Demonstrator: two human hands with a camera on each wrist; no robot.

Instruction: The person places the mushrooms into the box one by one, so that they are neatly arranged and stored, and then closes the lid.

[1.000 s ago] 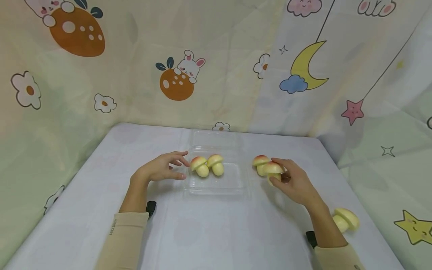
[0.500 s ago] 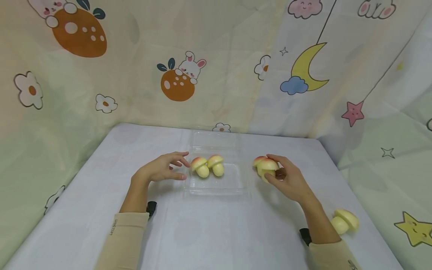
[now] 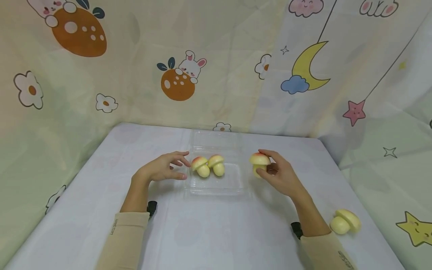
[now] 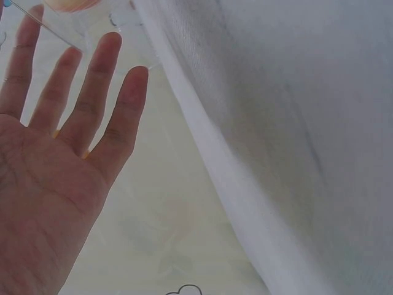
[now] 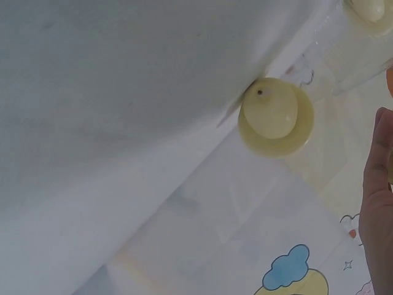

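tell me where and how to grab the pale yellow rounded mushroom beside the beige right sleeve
Likely best: pinch the mushroom by its rounded stem, from above and the left. It lies tipped over, stem facing near left and wider domed cap at the right, so the flaring cap should limit slipping.

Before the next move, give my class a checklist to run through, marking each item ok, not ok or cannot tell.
1. Right hand gripping a red-topped mushroom: ok.
2. That mushroom lifted off the table: cannot tell.
3. Clear container with its lid open: ok.
4. Room right of the two mushrooms inside: ok.
5. Left hand gripping the container: not ok; it holds nothing.
6. Loose mushroom apart from the right sleeve: cannot tell.
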